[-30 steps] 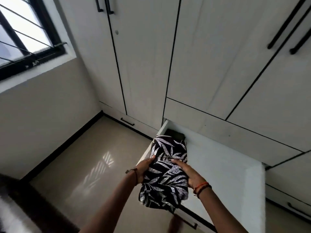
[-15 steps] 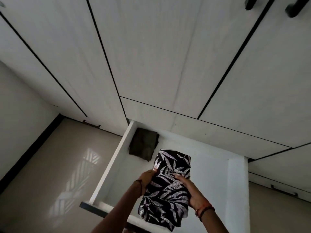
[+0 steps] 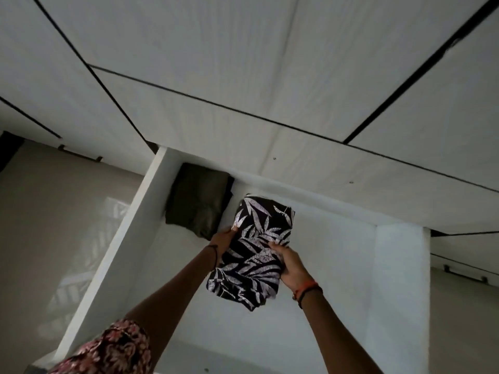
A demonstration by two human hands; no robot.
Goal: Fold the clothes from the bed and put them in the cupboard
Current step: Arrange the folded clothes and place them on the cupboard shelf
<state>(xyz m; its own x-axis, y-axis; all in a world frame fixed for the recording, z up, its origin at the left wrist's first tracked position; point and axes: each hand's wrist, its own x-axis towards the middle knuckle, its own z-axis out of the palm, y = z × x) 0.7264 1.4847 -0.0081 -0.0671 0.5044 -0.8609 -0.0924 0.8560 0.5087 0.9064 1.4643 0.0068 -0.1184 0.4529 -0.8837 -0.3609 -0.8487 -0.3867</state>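
Observation:
A folded black garment with a white leaf print [image 3: 253, 252] hangs over the open white drawer [image 3: 399, 279] of the cupboard. My left hand [image 3: 222, 242] grips its left edge and my right hand [image 3: 290, 263] grips its right edge. The garment's far end reaches toward the drawer's back wall; whether it touches the drawer floor I cannot tell. A folded dark olive garment [image 3: 198, 202] lies in the drawer's back left corner, just left of the printed one.
White cupboard doors [image 3: 243, 76] rise behind the drawer. The drawer's left wall [image 3: 121, 252] and right wall bound the space. Beige tiled floor [image 3: 54, 225] lies to the left. Closed lower drawers with dark handles [image 3: 464, 273] flank the open one.
Both hands have carried the printed garment forward and down into the drawer, nearer its back wall and beside the olive garment. The view has tilted down and closer.

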